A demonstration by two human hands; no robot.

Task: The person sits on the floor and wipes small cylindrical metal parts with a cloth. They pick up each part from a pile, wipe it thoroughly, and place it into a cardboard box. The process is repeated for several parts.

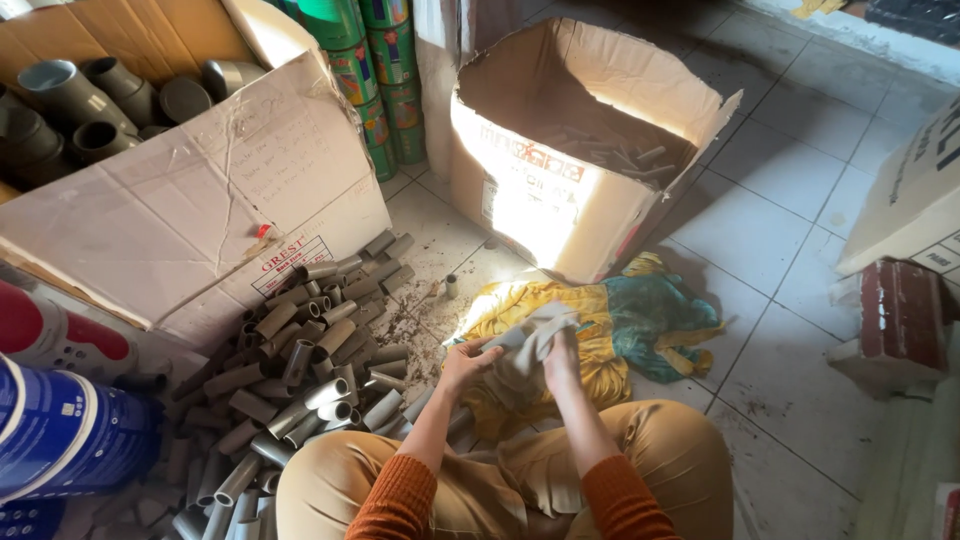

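An open cardboard box (560,190) holds short grey pipe pieces (615,150). Both hands — left hand (468,362), right hand (560,362) — are closed around a beige rag (530,345), above the yellow-green cloth (620,320) on the floor.

Pipe pieces (300,370) heaped left of the hands, open box (560,190) beyond, cloth (640,320) between.

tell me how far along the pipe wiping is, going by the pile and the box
Done: some short grey pipe pieces lie in the open cardboard box. In hand: the left hand and right hand both grip a beige cloth, bunched as if around a piece, though none shows. Left: a large pile of pipe pieces on the floor beside the left knee, seemingly more than the box holds.
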